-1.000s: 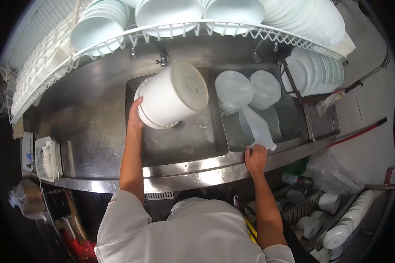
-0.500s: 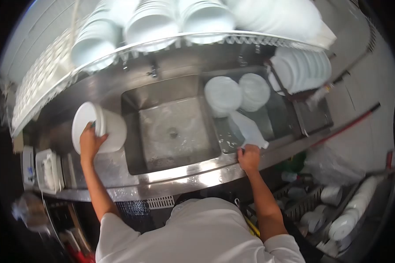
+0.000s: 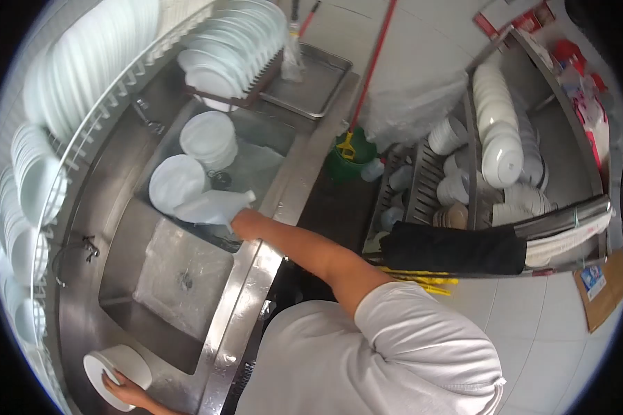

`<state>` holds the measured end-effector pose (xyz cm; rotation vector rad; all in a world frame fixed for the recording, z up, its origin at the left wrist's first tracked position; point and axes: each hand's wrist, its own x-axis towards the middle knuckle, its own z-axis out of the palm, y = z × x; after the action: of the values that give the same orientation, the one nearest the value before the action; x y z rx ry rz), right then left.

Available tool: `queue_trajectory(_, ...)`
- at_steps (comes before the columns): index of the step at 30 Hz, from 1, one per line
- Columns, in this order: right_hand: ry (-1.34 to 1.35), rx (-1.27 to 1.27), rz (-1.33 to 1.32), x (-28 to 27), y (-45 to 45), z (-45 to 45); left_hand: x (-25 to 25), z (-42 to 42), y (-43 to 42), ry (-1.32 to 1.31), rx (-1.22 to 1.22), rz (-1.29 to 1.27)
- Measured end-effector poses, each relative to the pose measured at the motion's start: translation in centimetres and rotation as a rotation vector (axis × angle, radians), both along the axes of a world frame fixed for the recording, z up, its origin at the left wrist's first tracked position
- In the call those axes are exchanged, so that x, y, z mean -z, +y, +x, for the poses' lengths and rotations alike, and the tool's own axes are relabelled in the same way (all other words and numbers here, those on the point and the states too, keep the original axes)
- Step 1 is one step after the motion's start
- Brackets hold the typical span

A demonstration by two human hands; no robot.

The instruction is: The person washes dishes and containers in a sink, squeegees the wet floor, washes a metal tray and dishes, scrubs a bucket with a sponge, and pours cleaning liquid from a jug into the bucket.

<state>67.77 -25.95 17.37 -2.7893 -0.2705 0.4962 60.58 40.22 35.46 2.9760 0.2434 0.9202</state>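
Note:
My left hand (image 3: 123,389) is at the white bucket (image 3: 135,366), which lies tipped on the steel counter beside the deep sink. Its fingers reach over the rim into the opening. My right hand (image 3: 246,225) is closed at the near edge of the second basin, against a translucent white plastic container (image 3: 218,206); most of its fingers are hidden. The container slants over that basin, its far end by a stack of white dishes (image 3: 176,183). Another stack of white dishes (image 3: 206,135) stands farther back in the water.
Left, a rack (image 3: 93,142) holds white plates and bowls above a tap (image 3: 86,247). Plates stand in a brown rack (image 3: 221,97) beside a metal tray (image 3: 311,79). To the right are a green bucket (image 3: 353,155) and shelves with stacked bowls (image 3: 502,155).
My view has swung to the right, bringing the shelves and floor into sight. My left hand stays at the bucket, its fingers now farther across the opening. My right hand stays beside the plastic container.

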Motion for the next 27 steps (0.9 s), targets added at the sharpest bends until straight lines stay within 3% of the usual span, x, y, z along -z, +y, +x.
queue_trajectory(3,-0.005,0.044,0.041,2.0,1.0,0.1,1.4,-0.6,-5.1,-0.062,0.161,-0.104)
queue_trajectory(7,0.072,0.140,0.074,-0.8,1.6,-0.3,8.1,0.2,-10.5,0.078,0.383,-0.165)
queue_trajectory(9,0.071,0.171,0.095,-2.1,1.4,-0.8,9.5,0.5,-15.1,0.236,0.411,-0.445)
queue_trajectory(12,0.043,0.228,0.093,-1.3,1.7,-1.3,14.6,2.3,-16.7,0.415,0.512,-0.615)
queue_trajectory(15,-0.256,0.223,0.236,0.4,1.4,-2.0,13.9,3.4,-21.7,0.572,0.541,-0.607)
queue_trajectory(20,-0.700,0.458,0.641,-5.1,-2.4,-6.9,14.0,3.7,-24.6,0.619,0.555,-0.645)
queue_trajectory(22,-0.831,0.718,0.655,-5.7,-4.4,-9.9,14.4,3.6,-25.0,0.640,0.559,-0.655)
queue_trajectory(24,-0.827,0.897,0.500,-5.8,-7.6,-14.3,14.8,3.5,-25.4,0.664,0.559,-0.663)
queue_trajectory(27,-0.580,1.137,0.419,-5.1,-11.5,-22.1,15.3,3.6,-26.1,0.652,0.564,-0.660)
